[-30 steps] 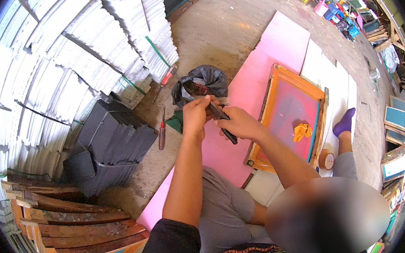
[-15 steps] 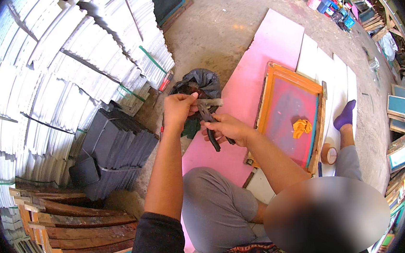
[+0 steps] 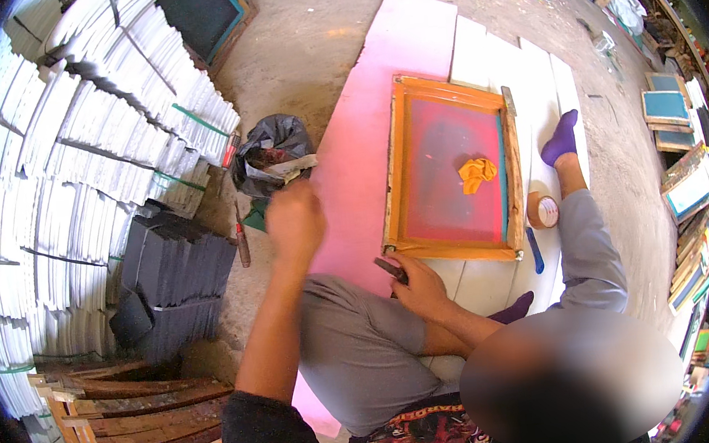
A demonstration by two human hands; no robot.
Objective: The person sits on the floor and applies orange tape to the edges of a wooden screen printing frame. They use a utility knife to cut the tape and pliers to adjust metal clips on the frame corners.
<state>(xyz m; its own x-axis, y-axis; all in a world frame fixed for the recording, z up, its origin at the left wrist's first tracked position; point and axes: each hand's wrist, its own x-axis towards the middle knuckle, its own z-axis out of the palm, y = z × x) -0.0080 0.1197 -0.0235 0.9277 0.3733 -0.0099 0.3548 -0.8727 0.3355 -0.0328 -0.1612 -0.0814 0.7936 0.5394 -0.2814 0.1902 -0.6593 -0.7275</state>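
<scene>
My right hand [image 3: 421, 290] is wrapped round a pair of pliers [image 3: 391, 271], with only part of the dark tool showing. It rests by the lower left corner of a wooden screen-printing frame [image 3: 392, 167]. The frame's mesh is reddish with a dark grey patch, and a crumpled orange cloth [image 3: 477, 175] lies on it. Farther left, my left hand [image 3: 297, 222] is raised just in front of an open black plastic bag [image 3: 279, 131]. Motion smears its fingers, so their grip is unclear. A pale strip [image 3: 289, 169] lies across the bag's near side.
Under the frame are pink [image 3: 406, 40] and white boards [image 3: 488, 58]. A tape roll [image 3: 542, 210] and a blue tool [image 3: 536, 249] lie right of it. A red-handled tool [image 3: 243, 246] is on the floor. White stacks [image 3: 65, 188], black stacks [image 3: 178, 275] and wooden frames [image 3: 152, 408] line the left.
My hands have parted: the right one has moved with the pliers toward the frame's near corner, while the left stays by the bag. The view has shifted right and downward.
</scene>
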